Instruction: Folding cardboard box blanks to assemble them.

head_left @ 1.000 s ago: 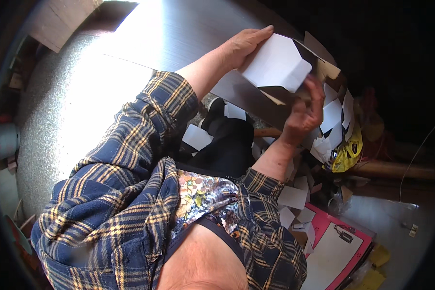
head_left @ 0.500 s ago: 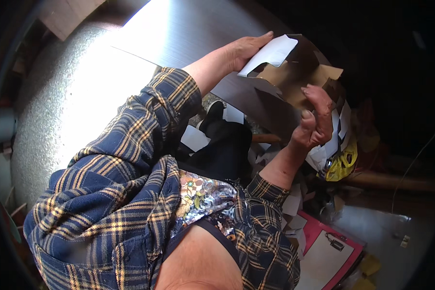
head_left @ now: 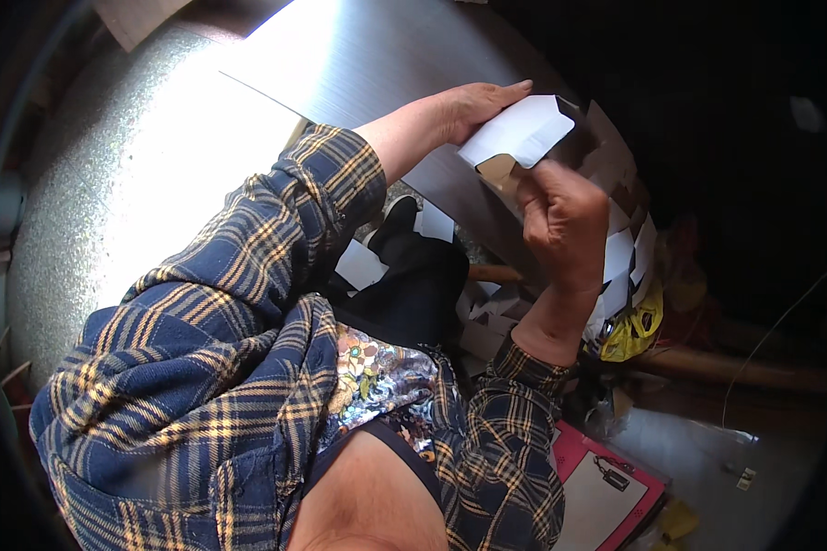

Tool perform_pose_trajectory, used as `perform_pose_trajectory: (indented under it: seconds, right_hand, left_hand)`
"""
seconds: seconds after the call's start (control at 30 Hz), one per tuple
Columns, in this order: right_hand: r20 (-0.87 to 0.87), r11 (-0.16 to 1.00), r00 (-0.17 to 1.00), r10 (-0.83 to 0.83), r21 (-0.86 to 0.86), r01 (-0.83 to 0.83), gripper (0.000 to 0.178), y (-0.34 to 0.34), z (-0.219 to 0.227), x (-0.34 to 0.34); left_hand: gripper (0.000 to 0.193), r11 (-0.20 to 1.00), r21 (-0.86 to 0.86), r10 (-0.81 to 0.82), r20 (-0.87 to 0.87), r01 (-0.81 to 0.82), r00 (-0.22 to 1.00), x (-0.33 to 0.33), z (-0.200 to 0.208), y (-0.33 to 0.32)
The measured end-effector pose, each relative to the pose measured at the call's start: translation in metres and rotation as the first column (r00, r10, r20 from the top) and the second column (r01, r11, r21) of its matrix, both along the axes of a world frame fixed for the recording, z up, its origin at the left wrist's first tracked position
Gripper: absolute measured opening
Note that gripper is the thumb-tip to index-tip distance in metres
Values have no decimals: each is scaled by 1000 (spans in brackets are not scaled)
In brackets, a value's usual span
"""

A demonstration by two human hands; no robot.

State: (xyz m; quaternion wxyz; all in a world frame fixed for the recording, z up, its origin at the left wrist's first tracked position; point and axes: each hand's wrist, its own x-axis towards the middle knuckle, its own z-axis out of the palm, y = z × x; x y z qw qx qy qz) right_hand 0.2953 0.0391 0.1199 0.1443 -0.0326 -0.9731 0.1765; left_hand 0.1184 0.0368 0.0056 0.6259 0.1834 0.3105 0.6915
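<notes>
A small cardboard box [head_left: 516, 129], white outside and brown inside, is held over the grey tabletop. My left hand [head_left: 473, 108] grips its far left side, thumb along the top edge and the other fingers hidden behind it. At the near end, my right hand [head_left: 565, 216] is closed, with curled fingers pressed against the brown inner cardboard. Its fingertips are partly hidden by the box's edge.
The grey table [head_left: 377, 64] spans the top, brightly sunlit at left. White cardboard pieces [head_left: 618, 257] pile up at right beside a yellow plastic bag [head_left: 636, 331]. A pink clipboard [head_left: 574, 445] lies lower right. Speckled floor [head_left: 73, 211] shows at left.
The cardboard has gone from a spread-open shape with brown inside showing to a compact box with its white face up. My right hand has moved up-left from apart onto its near end, fingers closing.
</notes>
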Motion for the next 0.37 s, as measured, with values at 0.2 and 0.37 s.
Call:
perform_pose_trajectory:
  seconds: [0.2, 0.37]
  right_hand:
    - [-348, 985, 922, 168, 86, -148, 15, 9, -16, 7]
    - [-240, 972, 945, 222, 132, -195, 19, 1, -15, 8]
  left_hand:
    - [42, 1000, 12, 14, 41, -14, 999, 0, 1, -1]
    - [42, 1000, 19, 3, 46, -4, 999, -10, -3, -4]
